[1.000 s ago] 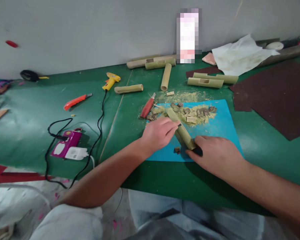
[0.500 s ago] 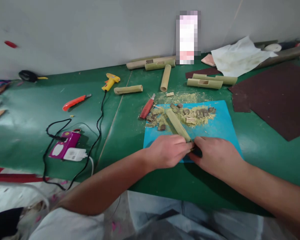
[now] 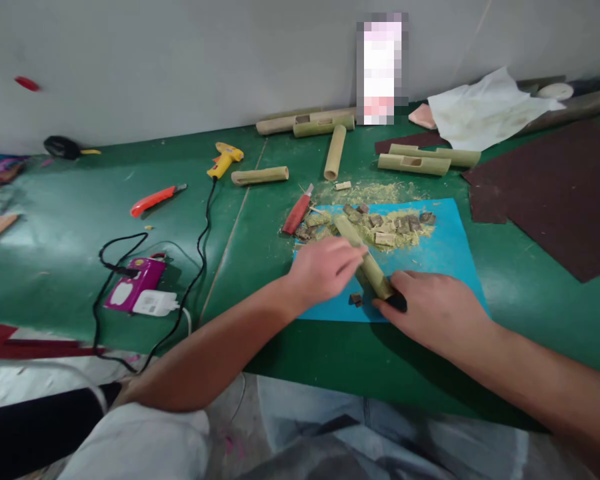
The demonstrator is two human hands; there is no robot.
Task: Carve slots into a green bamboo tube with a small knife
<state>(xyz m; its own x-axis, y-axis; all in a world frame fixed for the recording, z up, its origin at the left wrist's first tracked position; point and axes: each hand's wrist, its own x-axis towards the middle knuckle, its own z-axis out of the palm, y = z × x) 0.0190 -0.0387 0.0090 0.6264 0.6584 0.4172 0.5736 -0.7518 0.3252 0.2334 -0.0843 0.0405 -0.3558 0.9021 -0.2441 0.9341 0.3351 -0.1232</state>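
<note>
Your right hand (image 3: 437, 310) grips the bamboo tube (image 3: 377, 277) at five o'clock over the blue sheet (image 3: 445, 260); your left hand (image 3: 325, 267) is pinched closed, contents unclear. Loosening your right grip could let the tube roll.

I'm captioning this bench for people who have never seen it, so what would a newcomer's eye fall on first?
Probably the bright blue sheet, strewn with shavings, where the left hand and right hand meet at a bamboo piece. Next, perhaps, the bright pixelated rectangle upright at the back, then the yellow glue gun left of centre.
</note>
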